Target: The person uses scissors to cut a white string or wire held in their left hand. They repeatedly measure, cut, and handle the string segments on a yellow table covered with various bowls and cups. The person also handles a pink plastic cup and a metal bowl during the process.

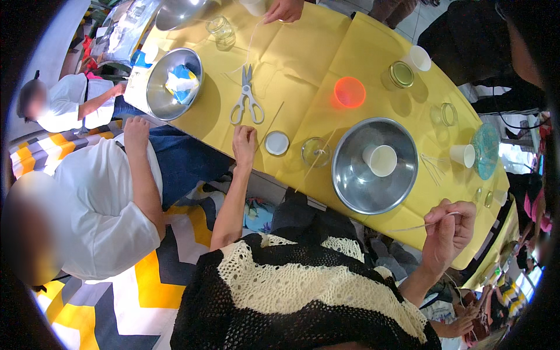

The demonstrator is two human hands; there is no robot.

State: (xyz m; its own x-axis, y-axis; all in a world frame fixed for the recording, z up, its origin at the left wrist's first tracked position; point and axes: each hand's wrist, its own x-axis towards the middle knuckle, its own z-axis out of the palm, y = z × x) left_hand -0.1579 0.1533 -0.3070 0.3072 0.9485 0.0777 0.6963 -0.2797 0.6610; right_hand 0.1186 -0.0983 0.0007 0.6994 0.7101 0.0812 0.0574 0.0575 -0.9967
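My left hand is closed at the table's near edge, just below the handles of grey scissors. What its fingers hold, if anything, is hidden. A thin stick and a white-topped round lid lie to its right. My right hand is raised at the right, its fingers pinched on a pale string whose end points left. Between my hands, a large steel bowl holds a white cup. A glass jar with a stick across its mouth stands left of that bowl.
On the yellow-covered table are an orange cup, a lidded jar, white cups and loose sticks. Another steel bowl holds a blue-and-white packet. A person in white is at my left; another person's hand holds string across the table.
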